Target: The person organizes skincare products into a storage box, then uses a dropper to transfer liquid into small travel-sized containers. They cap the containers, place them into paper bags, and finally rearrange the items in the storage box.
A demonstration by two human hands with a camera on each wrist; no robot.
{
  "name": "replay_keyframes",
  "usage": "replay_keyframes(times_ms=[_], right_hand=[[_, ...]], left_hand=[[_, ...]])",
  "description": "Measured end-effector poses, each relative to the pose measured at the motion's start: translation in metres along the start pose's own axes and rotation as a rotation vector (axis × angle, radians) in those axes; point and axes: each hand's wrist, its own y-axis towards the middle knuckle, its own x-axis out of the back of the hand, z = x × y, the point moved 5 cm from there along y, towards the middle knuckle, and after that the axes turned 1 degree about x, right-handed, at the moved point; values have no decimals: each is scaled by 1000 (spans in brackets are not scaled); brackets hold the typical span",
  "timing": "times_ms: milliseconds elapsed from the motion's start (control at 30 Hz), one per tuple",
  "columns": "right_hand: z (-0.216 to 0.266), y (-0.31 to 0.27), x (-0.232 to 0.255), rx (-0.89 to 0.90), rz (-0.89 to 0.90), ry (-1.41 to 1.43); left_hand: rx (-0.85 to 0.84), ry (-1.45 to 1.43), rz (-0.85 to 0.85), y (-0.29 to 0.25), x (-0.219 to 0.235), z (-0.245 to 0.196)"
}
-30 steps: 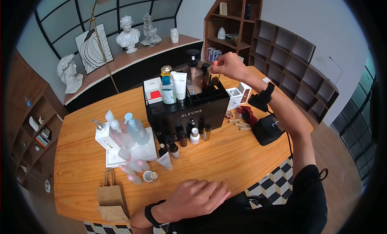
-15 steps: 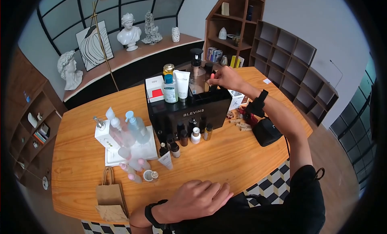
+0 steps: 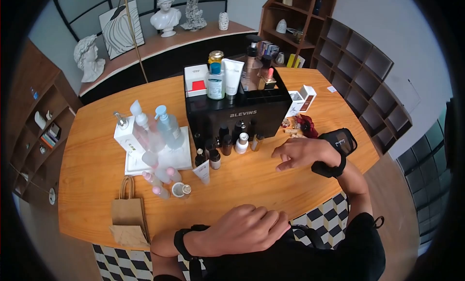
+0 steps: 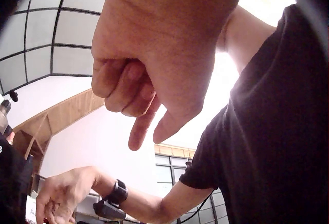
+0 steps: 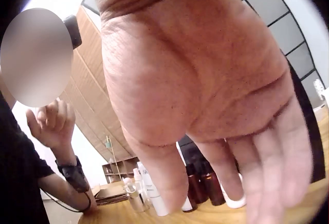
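"How's the left grip (image 3: 242, 228)?"
"Loosely curled, holding nothing."
"Moving right?"
"A white bottle (image 3: 241, 144) stands before the black organizer (image 3: 218, 118), an amber bottle (image 3: 258, 142) just beside it, on the bench (image 3: 256, 189)."
"And the right grip (image 3: 304, 153)?"
"Empty, thumb apart from the fingers, near the amber bottle. I'd pinch that from above, sparing the white one."

Black short sleeves (image 3: 362, 240), black wristbands (image 3: 329, 169)

Wooden tabletop (image 3: 242, 186) | in the middle stands black box (image 3: 242, 118) | small bottles (image 3: 241, 144) just before it | at left, white tray (image 3: 183, 157), paper bags (image 3: 127, 211) | at right, black pouch (image 3: 343, 139)
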Motion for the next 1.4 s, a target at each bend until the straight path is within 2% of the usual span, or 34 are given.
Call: replay_keyframes(times_ms=[67, 100, 167, 200, 233, 333, 500, 567, 633, 700, 800, 833, 867, 933, 967, 1100, 1300, 1400], right_hand=[[26, 8, 6, 107, -136, 69], [37, 13, 5, 125, -117, 60], [66, 21, 12, 368, -342, 94], [77, 26, 14, 425, -416, 77], [87, 34, 13, 437, -410, 77], [116, 53, 19, 526, -592, 121], [142, 90, 7, 533, -614, 197], [146, 103, 0, 644, -628, 132], [145, 99, 3, 629, -634, 176], [147, 87, 14, 619, -555, 215], [147, 56, 57, 563, -556, 271], [146, 45, 74, 555, -609, 293], [140, 37, 87, 477, -613, 401], [132, 21, 117, 438, -797, 335], [127, 17, 129, 493, -895, 355], [114, 13, 172, 325, -1140, 47], [65, 56, 170, 269, -1145, -41], [61, 67, 168, 198, -1093, -57]], left_hand=[[-50, 33, 1, -1, -1, -2], [-25, 42, -5, -1, -2, 0], [-55, 36, -22, -3, -3, -2], [-38, 44, -21, -4, -6, -2], [-44, 25, -50, -5, -8, -4], [-54, 16, -75, -6, -6, -7], [-64, 16, -94, -9, -3, -11], [-64, 20, -49, -9, -2, -10], [-64, 17, -60, -8, 2, -11], [-62, 12, -72, -8, 5, -10], [-64, -10, -79, -9, 6, -9], [-68, -8, -71, -8, 6, -9], [-72, -6, -61, -9, 6, -9], [-69, -14, -57, -9, 7, -9], [-66, -20, -49, -8, 7, -9], [-62, -18, -45, -9, 5, -9], [-55, -15, -60, -8, 8, -9], [-62, -8, -49, -8, 7, -8]])
